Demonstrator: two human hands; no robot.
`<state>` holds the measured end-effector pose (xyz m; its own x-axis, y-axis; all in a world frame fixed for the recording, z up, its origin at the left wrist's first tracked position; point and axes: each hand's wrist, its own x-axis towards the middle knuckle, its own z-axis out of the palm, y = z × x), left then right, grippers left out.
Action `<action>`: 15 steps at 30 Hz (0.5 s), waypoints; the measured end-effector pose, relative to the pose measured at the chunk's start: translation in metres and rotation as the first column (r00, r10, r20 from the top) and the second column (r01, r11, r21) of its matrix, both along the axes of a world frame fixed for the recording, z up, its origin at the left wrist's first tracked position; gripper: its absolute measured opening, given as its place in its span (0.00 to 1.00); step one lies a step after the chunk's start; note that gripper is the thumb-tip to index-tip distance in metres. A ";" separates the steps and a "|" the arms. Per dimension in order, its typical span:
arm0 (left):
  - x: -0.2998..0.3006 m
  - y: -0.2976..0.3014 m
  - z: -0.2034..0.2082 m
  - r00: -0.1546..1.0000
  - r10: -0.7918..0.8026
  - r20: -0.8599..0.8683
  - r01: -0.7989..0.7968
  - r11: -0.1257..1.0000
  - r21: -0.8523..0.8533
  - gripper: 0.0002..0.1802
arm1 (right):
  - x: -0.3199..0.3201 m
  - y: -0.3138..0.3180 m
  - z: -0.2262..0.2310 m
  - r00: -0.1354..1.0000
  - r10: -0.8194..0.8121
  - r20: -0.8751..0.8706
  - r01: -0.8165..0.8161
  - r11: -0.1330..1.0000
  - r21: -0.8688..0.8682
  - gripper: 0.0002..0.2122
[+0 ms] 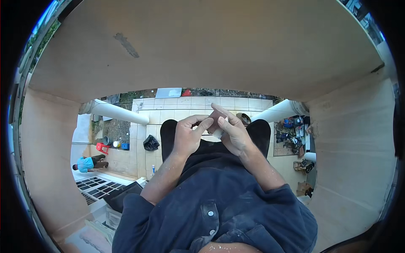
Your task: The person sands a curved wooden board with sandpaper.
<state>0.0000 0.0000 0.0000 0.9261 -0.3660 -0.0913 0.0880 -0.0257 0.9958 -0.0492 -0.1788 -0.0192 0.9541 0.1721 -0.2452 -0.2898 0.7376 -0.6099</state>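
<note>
My two hands meet in front of my body, above my dark trousers (168, 137). My left hand (189, 134) is closed, its thumb and fingers pinched at the fingers of the other hand; anything inside the pinch is too small to make out. My right hand (233, 133) is turned partly palm-up, with one finger reaching out and the thumb bent in. A small whitish piece (219, 133) sits in it, under the thumb; its kind cannot be told. Both forearms carry pale specks.
A wide plastered surface (236, 46) spans overhead, with plastered sides left (50, 156) and right (354, 139). Far below lie floor tiles (164, 116), white pipes (120, 113), a black bag (151, 143), a red stool (102, 147) and piled tools (293, 135). Another person (86, 163) is at lower left.
</note>
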 end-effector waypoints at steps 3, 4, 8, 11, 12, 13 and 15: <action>-0.003 -0.013 0.001 0.998 0.058 0.016 -0.059 0.998 0.038 0.15 | -0.001 -0.007 0.008 0.998 -0.050 -0.037 0.052 0.997 0.051 0.31; 0.004 -0.018 -0.001 0.995 0.050 0.087 -0.056 0.996 0.063 0.15 | 0.004 -0.013 0.005 0.997 -0.053 -0.062 0.056 0.997 0.051 0.31; 0.052 -0.006 0.006 0.795 -0.058 0.603 -0.143 0.949 0.279 0.34 | 0.028 -0.026 -0.012 0.971 -0.136 0.194 0.228 0.769 -0.597 0.12; 0.131 0.026 0.035 0.686 0.120 0.717 -0.387 0.895 0.221 0.43 | 0.053 -0.045 -0.002 0.826 -0.266 0.497 0.563 0.440 -0.699 0.13; 0.154 0.037 0.060 0.586 0.189 0.788 -0.538 0.818 0.204 0.41 | 0.058 -0.056 0.012 0.826 -0.251 0.505 0.563 0.305 -0.768 0.13; 0.185 0.050 0.080 0.367 0.135 0.920 -0.684 0.710 0.168 0.40 | 0.066 -0.065 0.019 0.821 -0.272 0.502 0.563 0.240 -0.791 0.13; 0.246 0.069 0.124 0.064 0.054 0.996 -0.821 0.571 0.022 0.39 | 0.084 -0.075 0.044 0.724 -0.251 0.643 0.685 0.145 -0.714 0.13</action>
